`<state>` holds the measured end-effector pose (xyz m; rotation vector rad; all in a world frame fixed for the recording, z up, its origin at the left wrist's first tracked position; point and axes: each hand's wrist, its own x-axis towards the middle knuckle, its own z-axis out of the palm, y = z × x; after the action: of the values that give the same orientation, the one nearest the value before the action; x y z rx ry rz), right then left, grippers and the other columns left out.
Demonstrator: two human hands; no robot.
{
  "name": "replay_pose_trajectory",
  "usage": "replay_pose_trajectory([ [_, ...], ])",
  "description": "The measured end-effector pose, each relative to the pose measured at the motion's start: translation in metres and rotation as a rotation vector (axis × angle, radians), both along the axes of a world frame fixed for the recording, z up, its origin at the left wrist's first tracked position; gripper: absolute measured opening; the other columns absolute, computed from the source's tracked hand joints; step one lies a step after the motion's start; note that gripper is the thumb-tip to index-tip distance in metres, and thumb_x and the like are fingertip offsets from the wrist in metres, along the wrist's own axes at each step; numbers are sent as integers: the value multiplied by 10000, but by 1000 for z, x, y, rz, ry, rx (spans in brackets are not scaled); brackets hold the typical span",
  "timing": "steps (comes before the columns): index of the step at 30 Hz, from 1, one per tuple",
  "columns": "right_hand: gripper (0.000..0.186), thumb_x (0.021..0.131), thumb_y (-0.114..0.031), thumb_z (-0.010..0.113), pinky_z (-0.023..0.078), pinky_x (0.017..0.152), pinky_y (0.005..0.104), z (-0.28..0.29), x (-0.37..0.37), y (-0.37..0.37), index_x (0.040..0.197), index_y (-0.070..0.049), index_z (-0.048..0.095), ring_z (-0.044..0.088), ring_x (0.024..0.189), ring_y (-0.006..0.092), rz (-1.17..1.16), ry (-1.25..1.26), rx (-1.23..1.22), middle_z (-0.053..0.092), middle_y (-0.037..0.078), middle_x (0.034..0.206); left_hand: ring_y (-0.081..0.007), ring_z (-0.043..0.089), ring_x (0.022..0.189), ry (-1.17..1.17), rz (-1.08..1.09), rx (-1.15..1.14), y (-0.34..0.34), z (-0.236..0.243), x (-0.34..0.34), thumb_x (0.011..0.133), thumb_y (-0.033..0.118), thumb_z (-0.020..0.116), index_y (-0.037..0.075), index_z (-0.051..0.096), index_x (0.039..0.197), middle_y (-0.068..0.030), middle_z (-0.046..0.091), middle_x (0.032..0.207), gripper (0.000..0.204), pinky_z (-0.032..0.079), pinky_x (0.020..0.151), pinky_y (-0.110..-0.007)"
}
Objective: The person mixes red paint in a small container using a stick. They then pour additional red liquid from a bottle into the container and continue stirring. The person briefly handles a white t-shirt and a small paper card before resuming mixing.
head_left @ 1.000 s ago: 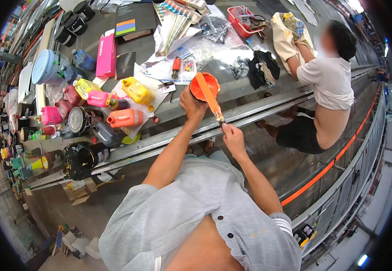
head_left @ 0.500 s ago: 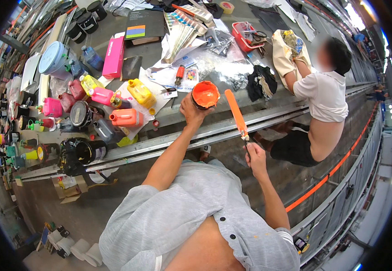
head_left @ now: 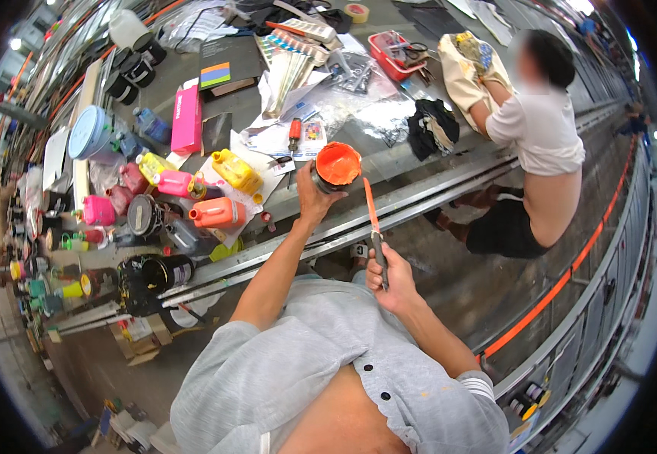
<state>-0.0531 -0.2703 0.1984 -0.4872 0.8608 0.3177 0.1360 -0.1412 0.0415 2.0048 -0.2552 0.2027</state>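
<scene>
My left hand [head_left: 314, 200] is closed around a dark tub [head_left: 338, 164] of bright orange paint, raised over the table's near edge with its mouth toward me. Orange smears its inner wall and rim. In my right hand [head_left: 395, 279] is the dark handle of a spatula [head_left: 372, 206], fingers wrapped round it. The orange-coated blade points up beside the tub, seen nearly edge-on and apart from the rim. Just beyond the tub a red-handled screwdriver [head_left: 294, 135] lies on papers.
Bottles, including a yellow jug [head_left: 236, 172] and an orange jug [head_left: 218, 213], crowd the table's left. Fanned colour swatches [head_left: 292, 66], a pink box [head_left: 187, 117] and a red basket [head_left: 397, 55] lie farther back. At right, another person [head_left: 540, 129] handles a cream cloth bag [head_left: 465, 72].
The spatula has swung closer to the tub and turned from showing its flat face to nearly edge-on. My right hand has moved left. The tub has shifted slightly left.
</scene>
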Motion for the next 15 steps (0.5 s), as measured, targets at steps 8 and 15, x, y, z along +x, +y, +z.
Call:
replay_pose_trajectory([
  [8,288,1006,-337,430,343,474,271,19,24,85,939,-63,490,422,496,149,-287,-98,-7,461,32,611,-346,527,1104,76,-130,-197,-7,-3,14,464,143,940,16,443,1246,-161,524,1191,934,437,954,-404],
  [15,298,986,-344,458,339,453,280,25,45,107,948,-50,495,437,476,144,-258,-51,-271,469,32,601,-309,533,1095,159,-122,-116,-1,8,16,463,93,933,-7,456,1212,-151,527,1174,893,434,947,-391],
])
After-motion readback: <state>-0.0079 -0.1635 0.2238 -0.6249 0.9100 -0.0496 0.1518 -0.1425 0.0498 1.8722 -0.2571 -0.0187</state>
